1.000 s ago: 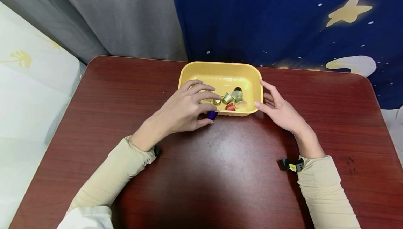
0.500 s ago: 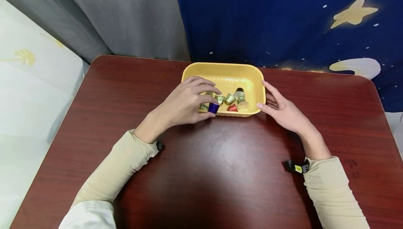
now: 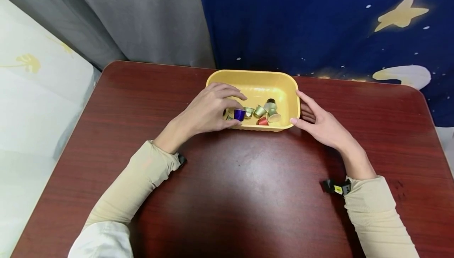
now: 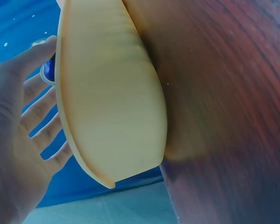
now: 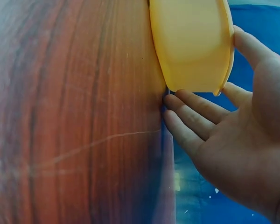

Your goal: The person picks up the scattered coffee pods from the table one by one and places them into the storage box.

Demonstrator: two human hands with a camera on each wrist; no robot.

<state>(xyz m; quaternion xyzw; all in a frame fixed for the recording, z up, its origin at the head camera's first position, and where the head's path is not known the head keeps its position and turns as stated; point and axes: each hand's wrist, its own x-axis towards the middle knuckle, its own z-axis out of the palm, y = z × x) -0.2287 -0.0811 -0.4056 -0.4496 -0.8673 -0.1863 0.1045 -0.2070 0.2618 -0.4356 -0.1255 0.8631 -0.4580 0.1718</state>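
In the head view a yellow plastic bin [image 3: 253,74] holds several coffee capsules near its front wall. My left hand [image 3: 209,110] pinches a dark blue coffee capsule [image 3: 239,114] between thumb and forefinger, just above the bin's front left part. The left wrist view shows part of that blue capsule [image 4: 49,70] behind the bin's rim. Around the bin's right front corner my right hand [image 3: 324,126] touches the outside with thumb and forefinger, the fingers fairly straight. Inside lie green capsules [image 3: 260,111], a red capsule [image 3: 263,121] and a black-based capsule [image 3: 271,101]. My left hand hides the bin's left part.
The bin stands near the far edge of a reddish-brown wooden table [image 3: 244,195]. Behind the table hang a grey curtain [image 3: 149,17] and a blue curtain [image 3: 294,21] with stars. A pale patterned cloth [image 3: 35,88] is at the left.
My left hand has lifted the blue capsule from the bin's front rim, inward and over the bin. The right hand stays at the corner. The head view has shifted slightly.
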